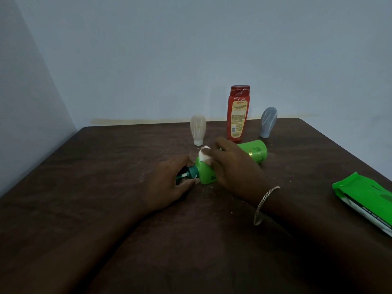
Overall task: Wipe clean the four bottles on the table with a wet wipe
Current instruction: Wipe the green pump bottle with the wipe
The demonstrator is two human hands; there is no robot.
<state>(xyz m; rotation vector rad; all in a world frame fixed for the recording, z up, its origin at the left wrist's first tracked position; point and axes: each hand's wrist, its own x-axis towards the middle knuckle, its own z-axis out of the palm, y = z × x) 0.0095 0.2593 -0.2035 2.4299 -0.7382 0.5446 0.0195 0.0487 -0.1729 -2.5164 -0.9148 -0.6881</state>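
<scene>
Green pump bottle (254, 151) lying on side mid-table (106, 166), probably exposing flank for wiping. Left hand (169, 183) curling fingers round pump neck, steadying it. Right hand (233, 164) pressing white wet wipe (204, 154) onto bottle shoulder, fingers bent over wipe

I look down on a dark brown desk (95, 166) that fills the lower part of my view. Its top is mottled and scuffed, with pale specks and smears near the middle. Its far corners are rounded, and the far edge stands close to the back wall (191, 49), a plain pale blue-grey. A yellowish strip (137, 120) runs along that wall just above the desk's edge. On my left, a side wall (21, 102) of the same colour meets it in a corner. The light is dim and even.
</scene>
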